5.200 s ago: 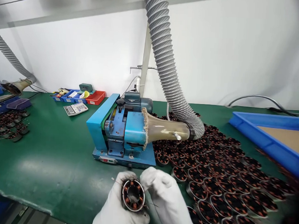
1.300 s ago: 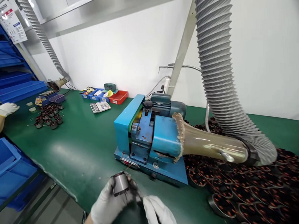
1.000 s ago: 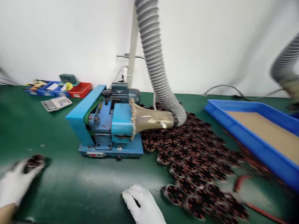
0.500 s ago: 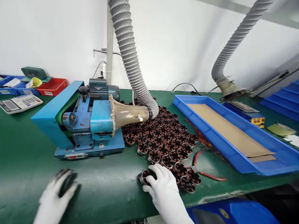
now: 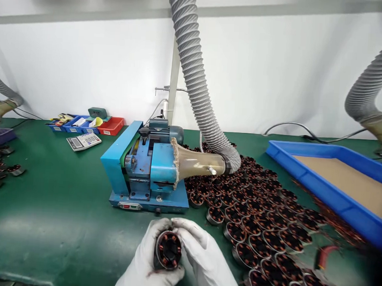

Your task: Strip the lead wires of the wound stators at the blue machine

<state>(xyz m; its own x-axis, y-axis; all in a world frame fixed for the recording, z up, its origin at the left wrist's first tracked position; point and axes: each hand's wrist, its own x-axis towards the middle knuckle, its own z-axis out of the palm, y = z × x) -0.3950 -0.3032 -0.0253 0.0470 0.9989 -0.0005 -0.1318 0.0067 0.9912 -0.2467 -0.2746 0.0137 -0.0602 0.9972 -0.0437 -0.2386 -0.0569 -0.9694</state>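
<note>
A: What've the fingers got?
B: L hand (image 5: pixel 143 267), white-gloved, has its fingers (image 5: pixel 158 224) wrapped round a coil part (image 5: pixel 168 250). R hand (image 5: pixel 205 260), gloved too, has fingers bent in at the upper R edge; can't tell if they're pinching anything.
A: How's it look?
B: Round, silvery rim, blk inside w/ coppery-orange patches spaced in a circle, dark centre. Open face twd the cam.
A: Where exactly?
B: In L hand, over the green tabletop (image 5: pixel 59 221), nr side of the blue machine (image 5: pixel 144 168).
A: & further out?
B: Lots of similar pcs (image 5: pixel 261 245) packed close on the R, some behind the machine's funnel (image 5: pixel 200 164). Red-handled tool (image 5: pixel 324 256) nr them, blurred. Beyond, blue tray (image 5: pixel 330 194) w/ brown sheet (image 5: pixel 350 178). Far L: calculator (image 5: pixel 83 141), red bin (image 5: pixel 109 131).
</note>
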